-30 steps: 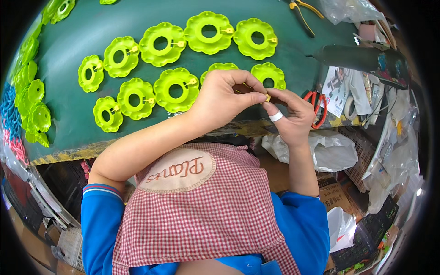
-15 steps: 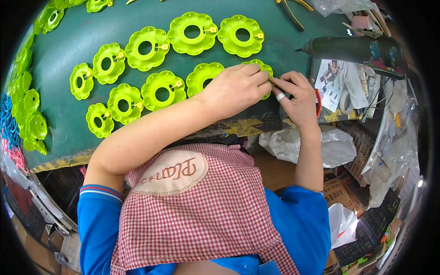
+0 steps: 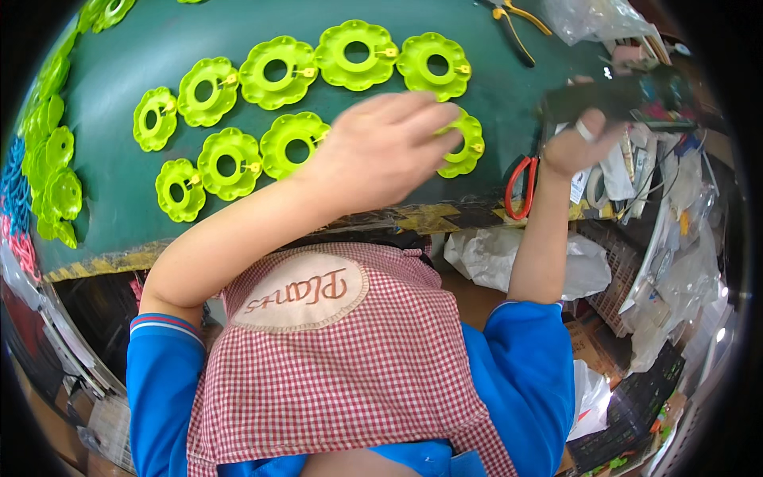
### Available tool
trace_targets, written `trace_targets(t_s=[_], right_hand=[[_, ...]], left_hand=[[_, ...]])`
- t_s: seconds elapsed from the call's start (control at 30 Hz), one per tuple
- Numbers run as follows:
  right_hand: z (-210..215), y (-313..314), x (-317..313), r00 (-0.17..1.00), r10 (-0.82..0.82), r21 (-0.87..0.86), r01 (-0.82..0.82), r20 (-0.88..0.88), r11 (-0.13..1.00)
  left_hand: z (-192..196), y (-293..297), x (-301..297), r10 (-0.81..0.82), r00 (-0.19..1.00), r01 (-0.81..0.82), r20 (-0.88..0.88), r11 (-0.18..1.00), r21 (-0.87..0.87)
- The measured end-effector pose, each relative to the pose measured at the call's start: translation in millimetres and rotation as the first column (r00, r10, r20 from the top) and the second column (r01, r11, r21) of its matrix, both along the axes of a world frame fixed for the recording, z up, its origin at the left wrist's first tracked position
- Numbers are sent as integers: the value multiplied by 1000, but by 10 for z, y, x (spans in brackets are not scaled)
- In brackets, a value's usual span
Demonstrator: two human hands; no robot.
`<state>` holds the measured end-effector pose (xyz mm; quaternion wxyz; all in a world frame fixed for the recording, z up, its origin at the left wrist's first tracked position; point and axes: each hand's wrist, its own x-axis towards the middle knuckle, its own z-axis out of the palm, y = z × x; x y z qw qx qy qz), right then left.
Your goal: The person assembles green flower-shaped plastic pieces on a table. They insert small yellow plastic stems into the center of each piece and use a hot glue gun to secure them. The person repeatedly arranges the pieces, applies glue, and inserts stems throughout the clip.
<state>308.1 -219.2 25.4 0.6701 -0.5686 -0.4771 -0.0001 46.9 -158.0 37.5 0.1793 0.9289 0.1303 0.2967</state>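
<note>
Lime-green scalloped plastic ring (image 3: 463,145), lying on the dark green mat (image 3: 119,215) partly beneath the left hand's (image 3: 381,151) loosely spread, empty fingers; right hand (image 3: 574,143) clasps a dark power tool (image 3: 612,97) (blurred), so fastening likely comes next, needing steady alignment.

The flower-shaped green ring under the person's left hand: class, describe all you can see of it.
The green ring is a bright lime, glossy plastic-looking disc with a scalloped, petal-like rim and a round central hole. A small yellow clip sits at its right edge. It lies flat on the dark green table, near the front edge, last in the lower row. The blurred left hand covers its left half; whether the fingers touch it cannot be told.
</note>
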Motion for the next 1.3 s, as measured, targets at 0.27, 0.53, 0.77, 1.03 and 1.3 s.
trace_targets(t_s=[0.27,0.53,0.77,1.03,1.3], right_hand=[[479,-240,-842,637,624,43,-683,-453,729],[273,-427,-1763,618,423,-143,-659,-663,739],[181,-407,-1973,670,482,-145,-655,-564,741],[258,-361,-1990,600,569,27,-675,-562,737],[422,-299,-1886,467,721,195,-754,-512,628]], left_hand=[[-145,-69,-905,161,982,-172,-100,978,-119],[-239,-268,-1129,175,973,-199,-150,965,-170],[-264,-325,-1205,168,977,-191,-131,962,-193],[-285,-383,-1299,203,976,-216,-82,953,-211],[-332,-403,-1167,151,983,-166,-102,973,-162]])
